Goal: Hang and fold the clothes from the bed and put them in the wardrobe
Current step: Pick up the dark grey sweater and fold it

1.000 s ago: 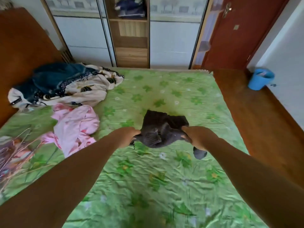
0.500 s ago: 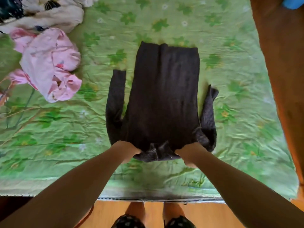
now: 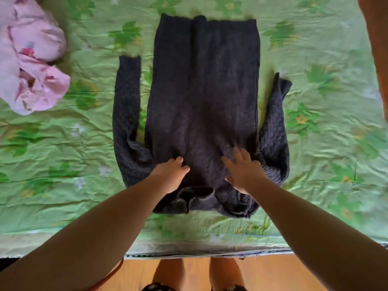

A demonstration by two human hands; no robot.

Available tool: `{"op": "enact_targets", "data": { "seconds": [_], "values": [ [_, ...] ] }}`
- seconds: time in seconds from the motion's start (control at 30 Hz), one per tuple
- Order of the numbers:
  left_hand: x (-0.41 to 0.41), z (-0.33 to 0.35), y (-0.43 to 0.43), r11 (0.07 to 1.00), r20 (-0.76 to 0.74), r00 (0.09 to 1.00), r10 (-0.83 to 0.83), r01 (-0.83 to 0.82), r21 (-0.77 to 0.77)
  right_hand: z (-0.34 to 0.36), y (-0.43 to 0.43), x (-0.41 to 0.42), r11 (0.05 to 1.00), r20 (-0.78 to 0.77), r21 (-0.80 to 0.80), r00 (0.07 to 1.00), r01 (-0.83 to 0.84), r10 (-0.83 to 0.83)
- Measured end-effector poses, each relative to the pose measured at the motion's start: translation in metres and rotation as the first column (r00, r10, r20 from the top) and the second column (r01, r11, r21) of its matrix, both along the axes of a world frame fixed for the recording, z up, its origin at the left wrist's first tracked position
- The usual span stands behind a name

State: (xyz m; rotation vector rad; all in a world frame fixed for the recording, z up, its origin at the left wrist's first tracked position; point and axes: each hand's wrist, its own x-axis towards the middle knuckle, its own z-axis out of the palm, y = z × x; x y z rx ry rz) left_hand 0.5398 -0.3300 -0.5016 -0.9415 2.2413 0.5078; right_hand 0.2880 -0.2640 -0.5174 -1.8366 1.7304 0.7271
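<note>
Now L hand (image 3: 170, 175), R hand (image 3: 241, 171) rest on dark sweater (image 3: 201, 91).

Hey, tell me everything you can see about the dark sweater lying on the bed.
The dark sweater is a charcoal, chunky knit, spread flat on the green floral bedsheet, with its bunched collar near the bed's edge and the hem farthest away. The body lies fairly smooth. The sleeve on the person's left runs straight alongside it; the sleeve on the right is rumpled. The left hand and right hand rest on it just above the collar.
</note>
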Motion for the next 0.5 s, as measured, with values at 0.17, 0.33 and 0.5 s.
{"op": "enact_targets", "data": {
  "seconds": [0.17, 0.33, 0.5],
  "values": [
    [-0.02, -0.03, 0.024, 0.977, -0.096, 0.995, -0.012, 0.032, 0.212, -0.037, 0.027, 0.0, 0.999, -0.046, 0.032, 0.998, -0.038, 0.039],
    [-0.035, -0.022, 0.048, 0.959, -0.263, 0.958, -0.117, 0.178, 0.221, -0.022, 0.027, -0.01, 0.966, 0.123, -0.235, 0.989, 0.112, -0.085],
    [-0.103, -0.013, 0.03, 0.984, -0.511, 0.843, -0.166, 0.177, -0.027, -0.003, -0.004, -0.075, 0.656, 0.249, -0.458, 0.795, 0.6, -0.553]
  ]
}}
